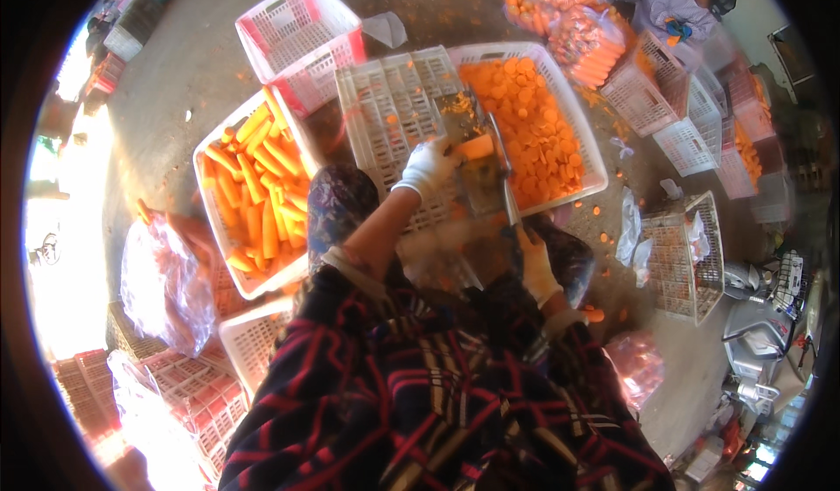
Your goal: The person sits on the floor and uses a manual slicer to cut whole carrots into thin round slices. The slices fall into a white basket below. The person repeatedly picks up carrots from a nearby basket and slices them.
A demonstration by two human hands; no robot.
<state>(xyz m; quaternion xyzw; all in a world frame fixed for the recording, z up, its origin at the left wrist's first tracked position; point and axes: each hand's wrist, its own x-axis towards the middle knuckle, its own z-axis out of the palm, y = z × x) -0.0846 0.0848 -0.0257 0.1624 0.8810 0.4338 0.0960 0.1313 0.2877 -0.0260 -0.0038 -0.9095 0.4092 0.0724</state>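
Observation:
My left hand (430,163), in a white glove, grips a thick piece of peeled carrot (477,147) on a dark, wet cutting board (482,186). The board rests on an upturned white plastic crate (387,110) between my knees. My right hand (538,264), gloved too, is shut on the handle of a long knife (508,195), whose blade stands along the board's right edge. Carrot scraps (459,105) lie at the board's far end. Against that side stands a white crate (596,156) of round carrot slices (538,123). Left of my knee, another crate (213,218) holds peeled whole carrots (256,182).
A pink and white crate (308,51) stands beyond the carrots. Bagged carrots (584,44) lie at the upper right, near another person (679,8) among stacked crates (689,123). A crate on its side (682,261) and a scooter (761,333) are at the right.

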